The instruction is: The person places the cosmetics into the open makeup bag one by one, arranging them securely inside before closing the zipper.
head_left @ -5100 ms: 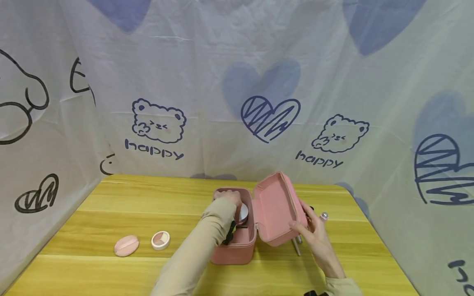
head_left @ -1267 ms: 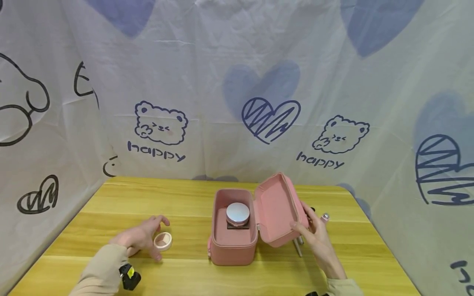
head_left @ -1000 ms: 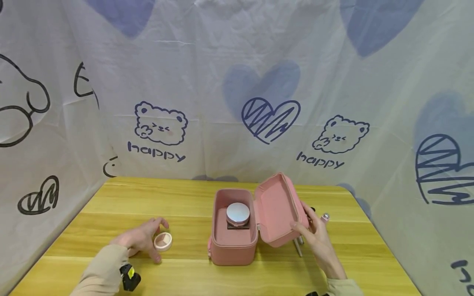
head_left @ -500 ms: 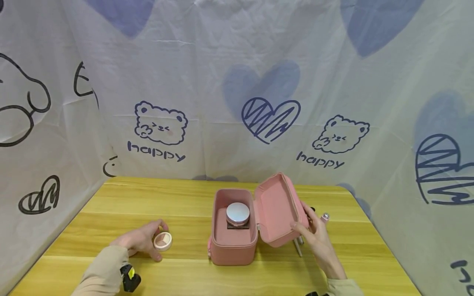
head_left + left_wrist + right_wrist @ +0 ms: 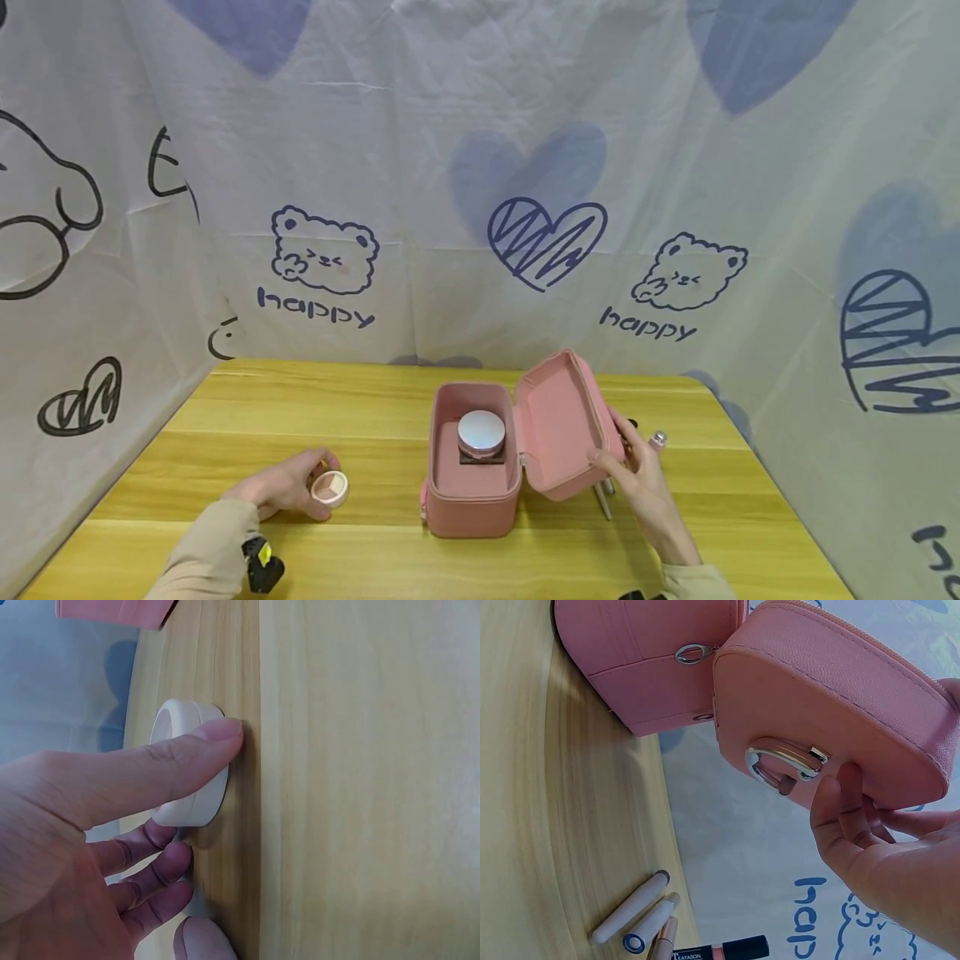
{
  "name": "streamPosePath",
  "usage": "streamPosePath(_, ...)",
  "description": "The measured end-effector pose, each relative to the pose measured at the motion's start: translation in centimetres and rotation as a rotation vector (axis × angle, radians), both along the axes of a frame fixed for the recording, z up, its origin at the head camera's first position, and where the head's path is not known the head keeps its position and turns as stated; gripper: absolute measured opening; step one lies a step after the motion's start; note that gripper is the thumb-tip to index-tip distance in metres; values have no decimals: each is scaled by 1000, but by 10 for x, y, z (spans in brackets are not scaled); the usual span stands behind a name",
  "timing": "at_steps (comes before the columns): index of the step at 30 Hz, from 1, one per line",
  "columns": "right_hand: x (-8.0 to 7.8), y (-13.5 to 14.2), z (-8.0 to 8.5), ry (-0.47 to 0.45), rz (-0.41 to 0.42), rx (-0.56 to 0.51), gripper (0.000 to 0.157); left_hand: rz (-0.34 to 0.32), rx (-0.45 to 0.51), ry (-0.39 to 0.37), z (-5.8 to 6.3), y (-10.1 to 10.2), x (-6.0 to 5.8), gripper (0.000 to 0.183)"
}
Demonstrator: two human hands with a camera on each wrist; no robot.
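Head view: left hand [image 5: 285, 485], its grip curled round a tri-colour eyeshadow pot [image 5: 330, 489] on the worktop [image 5: 382, 567]; right hand [image 5: 647, 492] holding the lid [image 5: 561, 425] of the vanity case [image 5: 474, 517]. Left wrist: thumb [image 5: 161, 771] across the pot. Right wrist: fingers [image 5: 827, 814] beside the handle [image 5: 776, 748].

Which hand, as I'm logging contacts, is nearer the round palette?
Left. The left hand has its thumb and fingers at the sides of the round palette; the right hand is farther away, beyond the pink case, holding its open lid.
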State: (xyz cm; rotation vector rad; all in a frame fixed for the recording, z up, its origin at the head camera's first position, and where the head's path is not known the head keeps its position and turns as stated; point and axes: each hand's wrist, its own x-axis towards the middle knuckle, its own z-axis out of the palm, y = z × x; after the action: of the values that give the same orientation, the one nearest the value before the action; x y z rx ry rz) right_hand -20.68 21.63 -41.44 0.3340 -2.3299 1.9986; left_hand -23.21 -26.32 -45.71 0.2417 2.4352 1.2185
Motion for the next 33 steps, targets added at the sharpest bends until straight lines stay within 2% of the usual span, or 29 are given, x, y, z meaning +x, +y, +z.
streamPosePath(8, 0, 1, 0, 1, 10, 0, 72, -5, 51, -30, -3, -4, -1, 56)
streamPosePath(18, -1, 0, 1, 15, 21, -9, 71, -50, 172, 45, -10, -7, -2, 56)
streamPosePath(21, -1, 0, 1, 9, 21, -10, 71, -52, 166, 75, -11, -7, -3, 55)
streamPosePath(28, 0, 1, 1, -3, 20, -12, 72, -58, 73, 194, -9, -6, -6, 56)
streamPosePath(33, 0, 1, 1, -3, 15, -7, 72, -23, 47, 221, -6, -3, -7, 59)
